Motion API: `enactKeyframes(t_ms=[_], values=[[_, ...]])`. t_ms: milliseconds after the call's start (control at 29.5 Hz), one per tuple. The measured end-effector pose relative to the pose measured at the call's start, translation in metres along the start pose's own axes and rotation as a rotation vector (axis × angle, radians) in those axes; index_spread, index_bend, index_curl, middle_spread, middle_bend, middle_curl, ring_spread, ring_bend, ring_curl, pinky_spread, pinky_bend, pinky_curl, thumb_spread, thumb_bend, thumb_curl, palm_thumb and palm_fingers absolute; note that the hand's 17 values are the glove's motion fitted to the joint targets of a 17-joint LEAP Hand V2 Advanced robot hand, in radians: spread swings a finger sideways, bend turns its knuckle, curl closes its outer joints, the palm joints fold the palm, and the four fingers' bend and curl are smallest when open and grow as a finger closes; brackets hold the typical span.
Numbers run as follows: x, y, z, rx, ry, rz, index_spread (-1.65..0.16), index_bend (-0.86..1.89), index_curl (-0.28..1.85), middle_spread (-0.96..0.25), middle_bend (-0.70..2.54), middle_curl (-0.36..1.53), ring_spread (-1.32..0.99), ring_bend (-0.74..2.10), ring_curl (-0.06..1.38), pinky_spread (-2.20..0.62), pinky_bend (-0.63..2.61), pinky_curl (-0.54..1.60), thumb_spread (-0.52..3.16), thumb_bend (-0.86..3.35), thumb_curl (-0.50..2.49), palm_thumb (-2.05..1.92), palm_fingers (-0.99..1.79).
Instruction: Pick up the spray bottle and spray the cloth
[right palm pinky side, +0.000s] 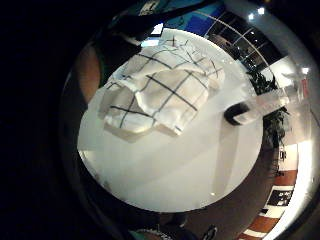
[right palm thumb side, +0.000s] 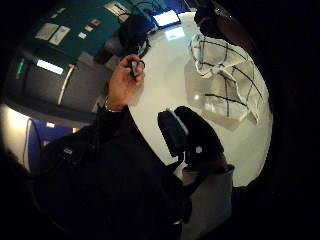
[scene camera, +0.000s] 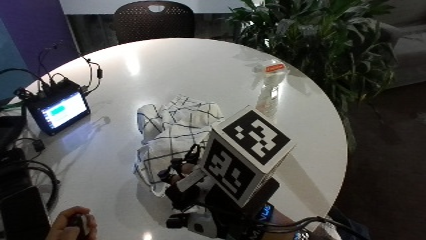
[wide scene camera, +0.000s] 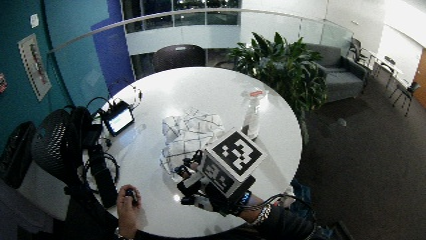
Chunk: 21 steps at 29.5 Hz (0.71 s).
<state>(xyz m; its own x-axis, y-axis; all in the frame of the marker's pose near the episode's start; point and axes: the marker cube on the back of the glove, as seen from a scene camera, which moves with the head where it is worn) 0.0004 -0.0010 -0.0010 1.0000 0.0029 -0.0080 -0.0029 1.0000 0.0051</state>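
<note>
A white cloth (scene camera: 174, 134) with dark grid lines lies crumpled near the middle of the round white table (scene camera: 166, 65). The clear spray bottle (scene camera: 268, 94), with an orange-red top, stands upright to the right of the cloth, toward the table's far right edge. My gloved right hand (scene camera: 182, 188) hovers over the table at the cloth's near edge, well short of the bottle. Its fingers hang loosely curled and hold nothing. The little finger side palm view shows the cloth (right palm pinky side: 157, 90) and the bottle (right palm pinky side: 257, 106) apart on the table. The gloved fingers (right palm thumb side: 199, 134) show beside the cloth (right palm thumb side: 227, 75).
A small screen device (scene camera: 61, 109) with cables sits at the table's left edge. The person's bare left hand (scene camera: 70, 225) holds a small black object at the near left. A leafy plant (scene camera: 313, 40) stands behind the bottle. A dark chair (scene camera: 153, 17) is at the far side.
</note>
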Motion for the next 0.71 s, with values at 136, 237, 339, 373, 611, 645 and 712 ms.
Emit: enactKeyframes(t_ms=[136, 237, 339, 373, 611, 645, 712], values=[[0.003, -0.001, -0.004, 0.021, 0.017, 0.012, -0.27, 0.27, 0.15, -0.03, 0.29, 0.13, -0.03, 0.32, 0.14, 0.16, 0.26, 0.12, 0.61, 0.26, 0.09, 0.43, 0.66], [0.007, 0.0, -0.007, 0.036, 0.017, 0.031, -0.31, 0.26, 0.2, -0.03, 0.29, 0.16, -0.04, 0.32, 0.18, 0.19, 0.25, 0.15, 0.75, 0.25, 0.11, 0.45, 0.65], [0.013, 0.002, -0.008, 0.04, 0.015, 0.059, -0.34, 0.25, 0.22, -0.04, 0.28, 0.19, -0.04, 0.32, 0.2, 0.21, 0.23, 0.17, 0.85, 0.25, 0.12, 0.48, 0.65], [0.015, 0.002, -0.009, 0.04, 0.014, 0.072, -0.34, 0.24, 0.23, -0.04, 0.28, 0.19, -0.04, 0.32, 0.2, 0.22, 0.23, 0.18, 0.88, 0.24, 0.13, 0.48, 0.66], [0.039, 0.009, -0.007, 0.048, 0.018, 0.178, -0.37, 0.2, 0.27, -0.04, 0.25, 0.23, -0.04, 0.31, 0.23, 0.24, 0.19, 0.21, 1.02, 0.22, 0.16, 0.53, 0.67], [0.044, 0.01, -0.007, 0.049, 0.02, 0.194, -0.37, 0.2, 0.27, -0.04, 0.24, 0.24, -0.04, 0.3, 0.23, 0.24, 0.19, 0.21, 1.03, 0.22, 0.16, 0.53, 0.67], [0.054, 0.012, -0.008, 0.053, 0.022, 0.229, -0.38, 0.2, 0.28, -0.03, 0.21, 0.24, -0.04, 0.3, 0.24, 0.24, 0.19, 0.22, 1.05, 0.21, 0.17, 0.55, 0.66]])
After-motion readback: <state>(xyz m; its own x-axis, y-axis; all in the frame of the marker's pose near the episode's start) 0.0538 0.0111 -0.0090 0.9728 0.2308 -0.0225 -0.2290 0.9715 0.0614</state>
